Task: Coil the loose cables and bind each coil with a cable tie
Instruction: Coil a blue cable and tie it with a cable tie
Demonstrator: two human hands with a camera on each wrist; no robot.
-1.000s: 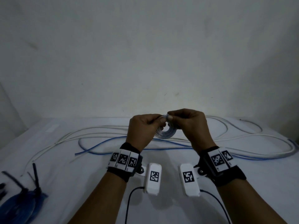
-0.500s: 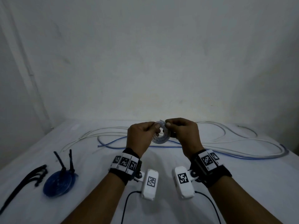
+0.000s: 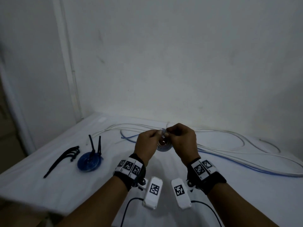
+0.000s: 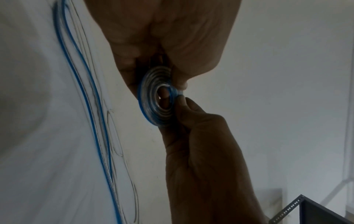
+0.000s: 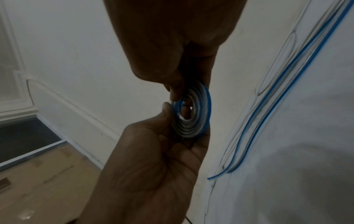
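Observation:
A small flat coil [image 3: 164, 145] of clear cable with a blue stripe is held upright above the table between both hands. My left hand [image 3: 157, 133] pinches its left side and my right hand [image 3: 168, 131] pinches the top right. The left wrist view shows the coil [image 4: 157, 100] with my left thumb [image 4: 180, 81] on its rim. The right wrist view shows the coil [image 5: 191, 116] under my right hand [image 5: 191, 81]. A bound blue coil [image 3: 89, 162] with two black ties standing up lies at the left. Loose black cable ties [image 3: 65, 157] lie beside it.
Loose white cables [image 3: 229, 133] and a blue cable [image 3: 229, 163] sprawl across the back and right of the white table [image 3: 49, 185]; the blue cable's free end [image 5: 210, 178] lies loose. A wall rises right behind the table. The table's left edge drops to the floor.
The head view has swung left, bringing the bound blue coil and the black ties further into sight. Both hands keep their pinch on the small coil, held in front of me.

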